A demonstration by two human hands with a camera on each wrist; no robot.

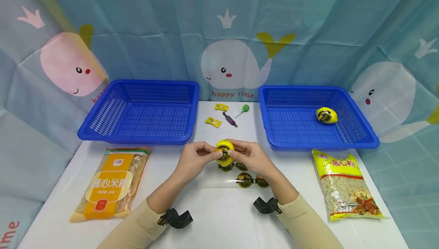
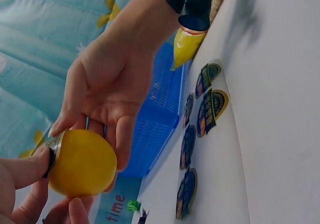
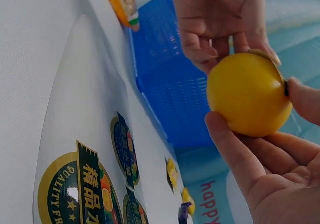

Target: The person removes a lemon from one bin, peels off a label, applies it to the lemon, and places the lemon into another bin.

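Note:
Both hands hold a yellow lemon (image 1: pixel 224 162) above the middle of the table, with a dark round sticker (image 1: pixel 223 150) on the side facing the head camera. My left hand (image 1: pixel 196 160) grips it from the left, its thumb at the sticker's edge. From the right, my right hand (image 1: pixel 252 158) pinches it, thumb on the sticker. In the right wrist view the lemon (image 3: pixel 250 94) shows its plain underside, and one sticker edge appears slightly raised. Below the hands lies a clear sheet of round stickers (image 1: pixel 212 178), partly hidden by the hands.
A blue basket (image 1: pixel 137 138) stands at back left. Another blue basket (image 1: pixel 322 142) at back right contains a stickered lemon (image 1: pixel 326 115). Between them lie yellow wrapped candies (image 1: pixel 213 122), a purple candy (image 1: pixel 229 119) and a green lollipop (image 1: pixel 245 108). Pasta bags (image 1: pixel 109 184) (image 1: pixel 348 188) flank the table.

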